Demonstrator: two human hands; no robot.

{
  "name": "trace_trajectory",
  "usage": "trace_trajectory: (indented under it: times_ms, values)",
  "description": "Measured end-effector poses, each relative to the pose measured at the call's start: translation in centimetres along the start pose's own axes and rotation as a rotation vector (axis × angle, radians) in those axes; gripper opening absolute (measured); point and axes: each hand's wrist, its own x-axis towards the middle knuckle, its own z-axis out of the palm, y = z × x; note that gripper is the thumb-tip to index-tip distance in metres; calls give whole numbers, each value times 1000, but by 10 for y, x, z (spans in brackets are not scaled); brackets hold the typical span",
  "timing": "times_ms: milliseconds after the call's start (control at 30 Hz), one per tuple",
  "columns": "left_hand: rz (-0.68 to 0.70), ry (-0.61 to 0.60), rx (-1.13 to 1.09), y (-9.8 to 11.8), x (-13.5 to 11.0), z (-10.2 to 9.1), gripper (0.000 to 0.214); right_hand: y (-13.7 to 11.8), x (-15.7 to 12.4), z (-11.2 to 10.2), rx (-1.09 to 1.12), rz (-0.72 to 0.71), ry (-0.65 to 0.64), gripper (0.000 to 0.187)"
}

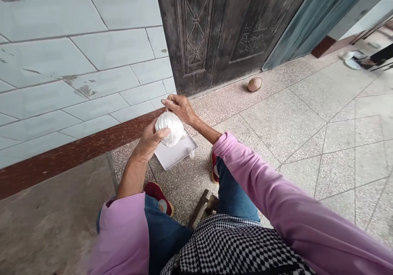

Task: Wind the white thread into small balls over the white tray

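Just left of the frame's centre, the left hand (151,139) grips a wound ball of white string (172,127), thumb across its front. Above it, the right hand's (181,108) fingers pinch a strand (167,109). Below, a shallow white tray (172,155) lies on the floor (260,131).

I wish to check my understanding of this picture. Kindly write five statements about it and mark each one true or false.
1. The left hand holds the white ball. True.
2. The tray lies on the floor. True.
3. The right hand is inside the tray. False: it is beside the ball.
4. The pinkish round object is in the tray. False: it lies near the door.
5. The left shoe is red. True.
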Motion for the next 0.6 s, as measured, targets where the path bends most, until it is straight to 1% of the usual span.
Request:
trace_trajectory:
  times_ms: [100, 167, 267, 367, 433, 500, 600]
  values:
    - [-12, -7, -108, 2, -1, 0, 87, 6, 2, 5, 62, 15, -32, 70]
    - [25, 26, -171, 2, 0, 0, 89, 11, 0, 10, 82, 36, -50, 71]
    - [130, 116, -253, -1, 7, 1, 93, 17, -5, 15, 35, 36, -99, 65]
    - [227, 237, -311, -2, 17, 2, 97, 17, -13, 17, -91, -5, -156, 51]
    - [262, 302, -300, 0, 21, 0, 94, 14, -19, 18, -164, -27, -192, 44]
    - [273, 309, -243, 5, 24, -4, 90, 8, -27, 18, -223, -38, -239, 41]
    - [245, 212, -130, 14, 25, -11, 85, -2, -43, 19, -283, -46, -351, 40]
